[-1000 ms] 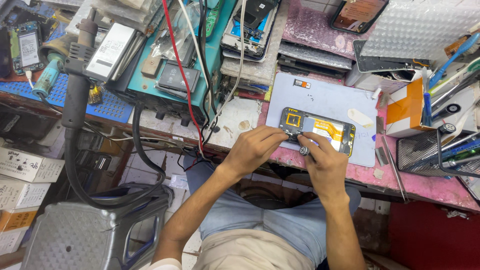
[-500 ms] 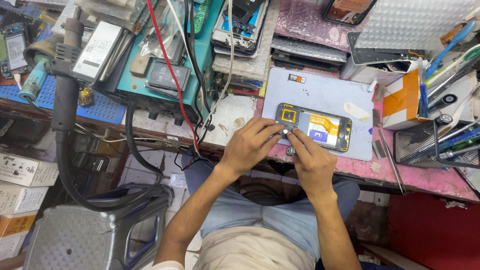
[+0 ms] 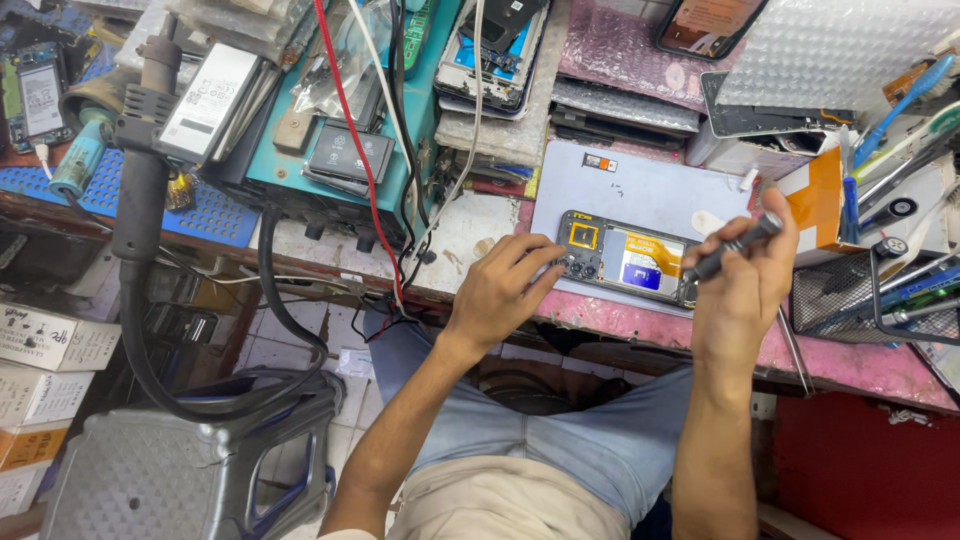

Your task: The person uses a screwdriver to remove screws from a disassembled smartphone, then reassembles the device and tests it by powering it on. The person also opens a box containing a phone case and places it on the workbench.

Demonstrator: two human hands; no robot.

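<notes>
Two hands at an opened phone on a grey mat.

The opened phone (image 3: 628, 262) lies flat on the grey mat (image 3: 640, 190), near the front edge of the pink worktop (image 3: 850, 362). The left hand (image 3: 503, 290) rests at the phone's left end, fingers loosely spread, fingertips touching its frame by the camera corner. The right hand (image 3: 745, 275) sits at the phone's right end, fingers curled and pinching a slim dark screwdriver (image 3: 733, 245), which slants with its tip toward the phone's right edge. Right of the phone stands a wire basket (image 3: 850, 300) of tools; left of it, red and black cables (image 3: 370, 170) hang over the worktop edge.
</notes>
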